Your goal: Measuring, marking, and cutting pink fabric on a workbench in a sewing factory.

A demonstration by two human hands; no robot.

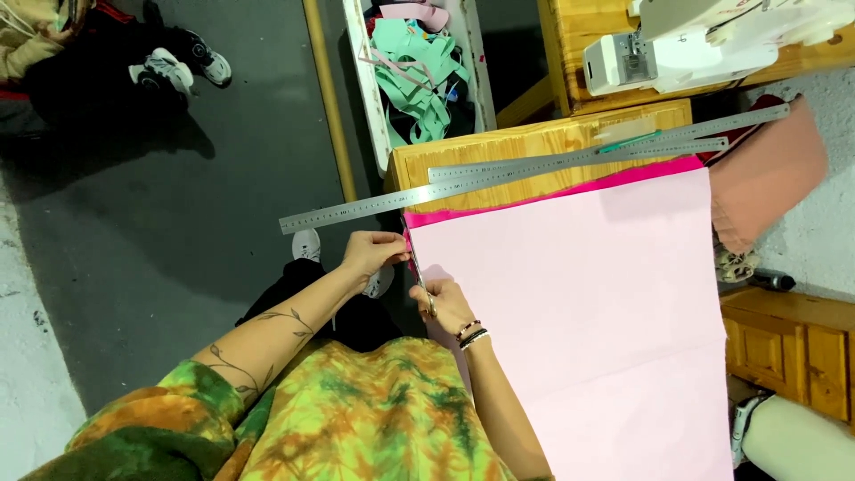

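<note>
left hand (372,252): pinching edge of pale pink fabric sheet (588,312) | right hand (443,305): closed around metal scissors (418,278) at that edge

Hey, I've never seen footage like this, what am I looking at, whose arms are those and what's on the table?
This is one picture from a camera worn on a person's head, looking down, so the arms at the bottom are the wearer's own. No machine is doing the work, just two bare hands. The right hand holds a pair of scissors at the edge of a large pale pink sheet, which lies over a brighter pink layer. The left hand pinches that same edge just beyond the blades. The sheet lies on a wooden table, where two long metal rulers rest beyond it. A white sewing machine stands further back.
</note>
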